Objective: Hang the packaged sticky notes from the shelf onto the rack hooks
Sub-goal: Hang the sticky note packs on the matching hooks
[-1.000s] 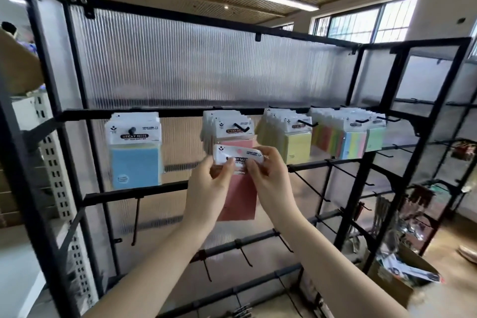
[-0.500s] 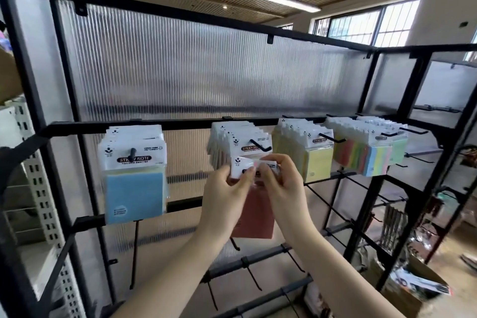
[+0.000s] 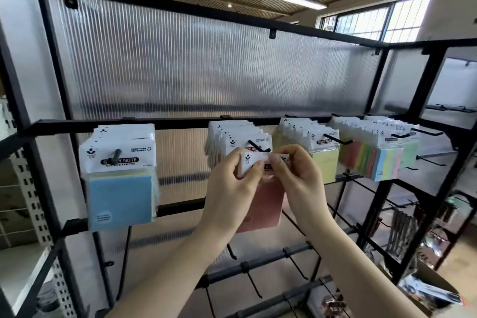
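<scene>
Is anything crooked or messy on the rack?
Nothing looks broken or spilled. The pink pack isn't on its hook yet; the left hand and right hand pinch its white header. The blue packs hang a little tilted.

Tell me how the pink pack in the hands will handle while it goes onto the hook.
The pink pack is probably light: both hands, left and right, merely pinch its white header. The header looks thin, so it may bend at the hook. The pad hangs free below and will likely swing.
</scene>
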The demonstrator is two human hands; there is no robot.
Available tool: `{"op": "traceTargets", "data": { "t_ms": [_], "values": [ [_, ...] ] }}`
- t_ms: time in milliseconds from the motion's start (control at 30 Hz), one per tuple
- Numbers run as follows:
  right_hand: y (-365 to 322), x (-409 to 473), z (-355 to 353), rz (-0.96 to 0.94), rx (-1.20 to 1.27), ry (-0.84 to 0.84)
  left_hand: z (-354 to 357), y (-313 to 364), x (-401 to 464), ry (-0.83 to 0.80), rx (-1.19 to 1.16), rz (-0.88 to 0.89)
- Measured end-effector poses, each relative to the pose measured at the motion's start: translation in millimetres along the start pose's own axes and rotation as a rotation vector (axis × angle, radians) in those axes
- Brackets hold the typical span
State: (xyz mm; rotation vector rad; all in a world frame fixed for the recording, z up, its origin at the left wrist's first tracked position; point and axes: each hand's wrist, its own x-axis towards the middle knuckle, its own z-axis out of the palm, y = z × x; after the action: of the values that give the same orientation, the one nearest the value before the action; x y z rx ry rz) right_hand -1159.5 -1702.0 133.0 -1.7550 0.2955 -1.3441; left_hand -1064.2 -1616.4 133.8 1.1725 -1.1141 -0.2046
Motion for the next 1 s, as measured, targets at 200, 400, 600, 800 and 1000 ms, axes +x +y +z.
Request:
{"op": "traceTargets", "data": {
  "t_ms": [200,400,600,800,1000],
  "values": [
    [7.0,11.9,-5.9,0.015,0.064,-0.032,9.1,0.0,7.8,0.024,0.044,-0.009],
    [9.0,18.2,-5.5,0.025,0.109,-0.065,13.8,-1.7,10.6,0.107,0.109,0.031],
    [8.7,23.4,-9.7,-0.056,0.11,-0.059,13.9,-2.1,14.6,0.101,0.152,0.138],
    [7.3,29.6,-8.3,-0.038,0.086,-0.103,12.9,-1.0,17.6,0.084,0.141,0.134],
    [8.1,31.0,-7.9,0.016,0.093,-0.156,8.6,1.0,18.6,0.091,0.139,0.135]
  ]
}}
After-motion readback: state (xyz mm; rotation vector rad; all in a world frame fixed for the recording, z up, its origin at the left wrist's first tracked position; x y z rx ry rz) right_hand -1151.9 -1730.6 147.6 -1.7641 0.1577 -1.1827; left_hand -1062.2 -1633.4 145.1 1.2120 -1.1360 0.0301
